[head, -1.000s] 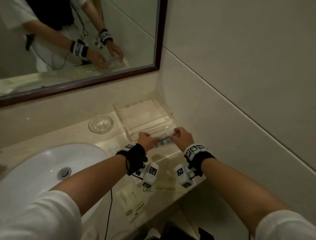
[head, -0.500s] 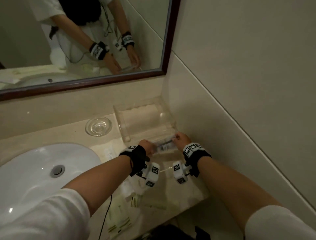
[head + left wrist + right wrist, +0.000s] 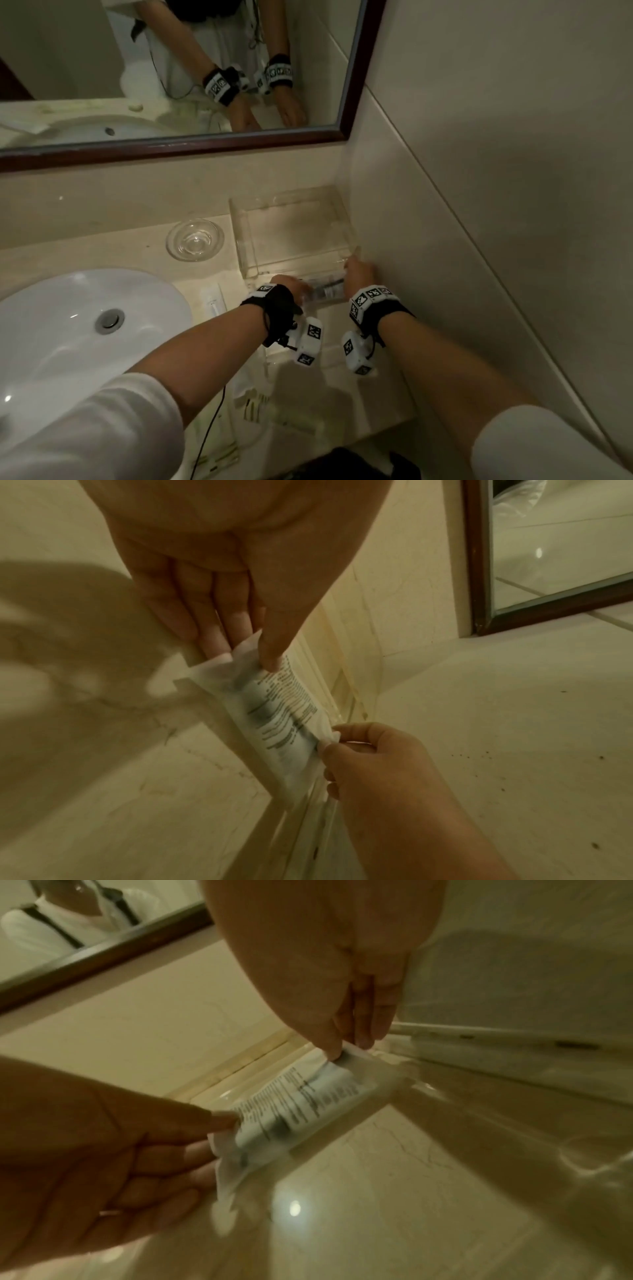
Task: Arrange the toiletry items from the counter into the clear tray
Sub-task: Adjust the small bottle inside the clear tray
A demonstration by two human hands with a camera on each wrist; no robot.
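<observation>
A clear tray [image 3: 239,236] stands in the counter's back right corner against the wall. A white sachet [image 3: 325,291] with small black print is stretched between both hands, low over the tray's near end. My left hand [image 3: 289,289] pinches its left end between thumb and fingers [image 3: 270,653]. My right hand [image 3: 358,272] pinches the other end, close to the wall. In the left wrist view the sachet [image 3: 281,712] runs from the left hand [image 3: 253,656] to the right hand [image 3: 342,742]. The right wrist view shows the sachet [image 3: 301,1104] under the right hand [image 3: 346,1047]. Whether it touches the tray floor I cannot tell.
A round glass dish [image 3: 194,240] sits left of the tray, and a white sink basin [image 3: 85,325] fills the left. A small white packet [image 3: 212,301] lies beside the basin. More packets [image 3: 294,421] lie near the counter's front edge. The tiled wall [image 3: 479,240] is close on the right.
Both hands keep their hold on the sachet and have sunk a little toward the tray's near end. The head view has tilted, showing more of the counter front.
</observation>
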